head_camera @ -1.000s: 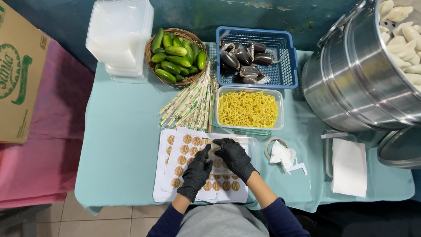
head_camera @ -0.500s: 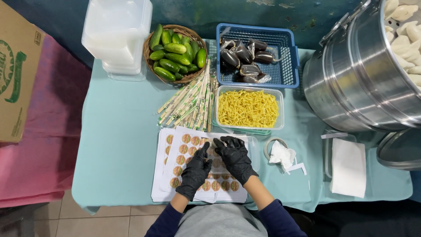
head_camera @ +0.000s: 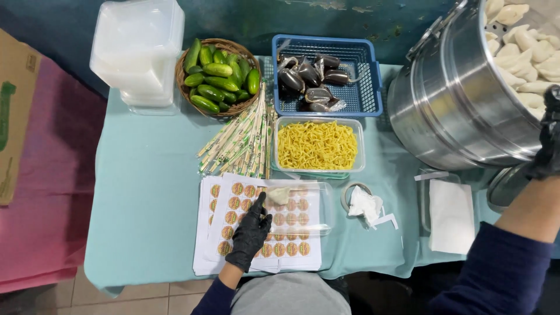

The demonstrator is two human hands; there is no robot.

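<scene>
Resting flat on the sticker sheets [head_camera: 256, 233], left hand [head_camera: 251, 232] in a black glove, fingers spread, holding nothing; its fingertips touch the clear container [head_camera: 303, 207], which holds one pale dumpling [head_camera: 280, 195]. Beyond: noodle tub [head_camera: 318, 146], chopsticks [head_camera: 242, 140]. Right hand [head_camera: 548, 140] at the steel steamer [head_camera: 461, 99] rim; grip cannot be told.

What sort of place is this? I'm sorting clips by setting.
Probably a street-food stall's packing table: a big steel steamer full of dumplings, stacked takeaway boxes, wrapped chopsticks, and sticker sheets under the gloved left hand.
</scene>
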